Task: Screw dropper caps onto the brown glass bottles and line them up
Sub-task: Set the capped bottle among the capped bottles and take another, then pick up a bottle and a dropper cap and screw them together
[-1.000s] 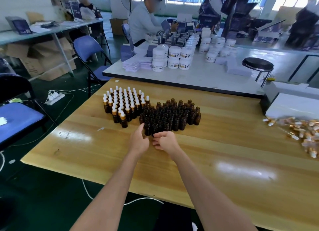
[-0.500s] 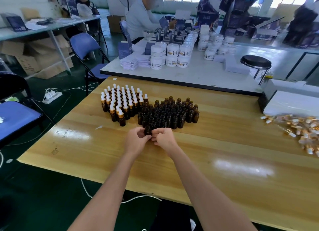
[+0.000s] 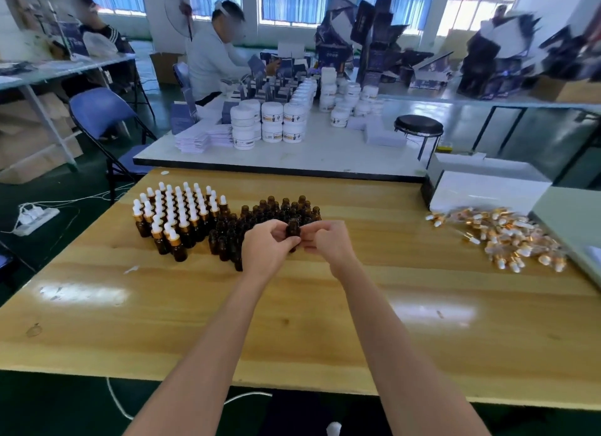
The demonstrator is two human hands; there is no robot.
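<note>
At the left, the capped bottles [image 3: 175, 214] stand in a tight block near the wooden table's [image 3: 292, 331] left edge, placed as they were 0.5 s ago. Just beside them on the right, the uncapped bottles [image 3: 260, 214] form a dense dark cluster. Its near rows are partly hidden behind the hands.

Half a second ago both hands were low, at the near edge of that cluster. Now they are raised in front of it, with 1 brown bottle [image 3: 292, 229] lifted off the table between them. The left hand [image 3: 266, 248] has its fingers curled round the bottle's body and grips it. The right hand [image 3: 328, 243] pinches the bottle's right side with its fingertips. The bottle's open neck shows no cap, and its lower part is covered by fingers.

A broad stretch of wood lies between the hands and the table's near edge, and more lies to the right of the right hand. Well apart at the far right, the pile of dropper caps [image 3: 507, 237] lies in a loose heap near a white box [image 3: 487, 191]. The single caps are too blurred to count.
</note>
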